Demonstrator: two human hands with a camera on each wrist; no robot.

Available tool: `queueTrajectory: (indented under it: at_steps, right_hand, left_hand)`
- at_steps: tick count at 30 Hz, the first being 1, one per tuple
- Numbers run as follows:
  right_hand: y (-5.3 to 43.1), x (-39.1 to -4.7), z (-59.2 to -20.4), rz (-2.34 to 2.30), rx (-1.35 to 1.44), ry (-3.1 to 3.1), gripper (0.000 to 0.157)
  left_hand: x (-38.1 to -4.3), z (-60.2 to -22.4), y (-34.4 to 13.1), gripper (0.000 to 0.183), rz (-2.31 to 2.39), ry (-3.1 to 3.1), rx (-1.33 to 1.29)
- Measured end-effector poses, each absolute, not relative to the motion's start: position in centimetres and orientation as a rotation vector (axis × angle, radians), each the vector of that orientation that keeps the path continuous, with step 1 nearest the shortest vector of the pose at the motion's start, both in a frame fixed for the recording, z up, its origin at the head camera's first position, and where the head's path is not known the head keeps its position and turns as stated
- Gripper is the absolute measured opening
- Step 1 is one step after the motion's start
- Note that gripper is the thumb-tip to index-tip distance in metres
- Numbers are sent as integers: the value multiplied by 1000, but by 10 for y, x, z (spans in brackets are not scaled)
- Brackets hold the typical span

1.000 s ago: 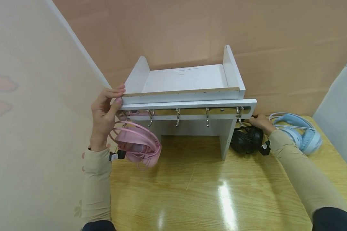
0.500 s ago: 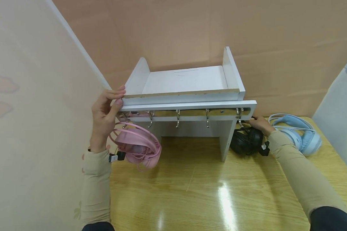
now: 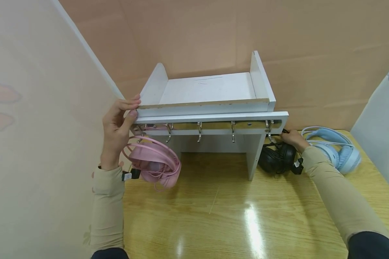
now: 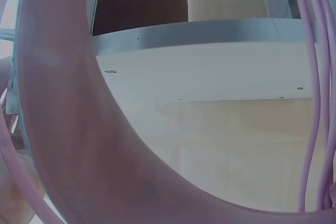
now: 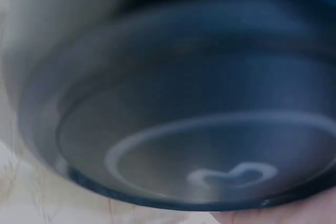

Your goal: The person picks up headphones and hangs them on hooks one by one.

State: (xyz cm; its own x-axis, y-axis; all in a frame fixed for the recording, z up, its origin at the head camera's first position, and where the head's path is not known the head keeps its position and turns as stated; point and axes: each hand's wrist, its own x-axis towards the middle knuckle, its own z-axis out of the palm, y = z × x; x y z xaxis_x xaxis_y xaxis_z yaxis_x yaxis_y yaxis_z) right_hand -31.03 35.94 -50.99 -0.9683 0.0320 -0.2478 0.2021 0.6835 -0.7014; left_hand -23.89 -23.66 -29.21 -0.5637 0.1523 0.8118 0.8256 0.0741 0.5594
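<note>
A white wooden shelf (image 3: 210, 117) with a row of metal hooks along its front stands before me in the head view. My left hand (image 3: 115, 124) grips its left front corner, thumb in front and fingers over the top. Pink headphones (image 3: 159, 162) hang at the leftmost hook, and their band fills much of the left wrist view. Below the rightmost hook (image 3: 269, 131), my right hand (image 3: 294, 139) holds black headphones (image 3: 276, 158) by the upper part; its fingertips are partly hidden. One black earcup (image 5: 210, 145) looms blurred and close in the right wrist view.
Light blue headphones (image 3: 338, 149) with a coiled cable lie on the wooden table (image 3: 214, 216), right of my right hand. A brown-papered wall (image 3: 311, 64) rises behind the shelf. Pale panels (image 3: 45, 162) flank the table on both sides.
Almost nothing differs. The right hand has shifted very slightly with the black headphones; the left hand keeps its place on the shelf corner.
</note>
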Motion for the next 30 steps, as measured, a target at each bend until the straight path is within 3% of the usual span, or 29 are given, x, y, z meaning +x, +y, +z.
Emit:
queueTrajectory:
  at_steps: [12, 22, 30]
  right_hand:
    - [362, -311, -507, -1144, 159, 2719, 39]
    - [363, -305, -509, -1272, 153, 2673, 56]
    - [360, -299, -505, -1270, 163, 2788, 46]
  left_hand:
    - [-239, -292, -236, 12, -1536, -1781, -977]
    - [-239, -292, -235, 13, -1537, -1783, -973]
    - [-239, -292, -235, 14, -1530, -1784, -976]
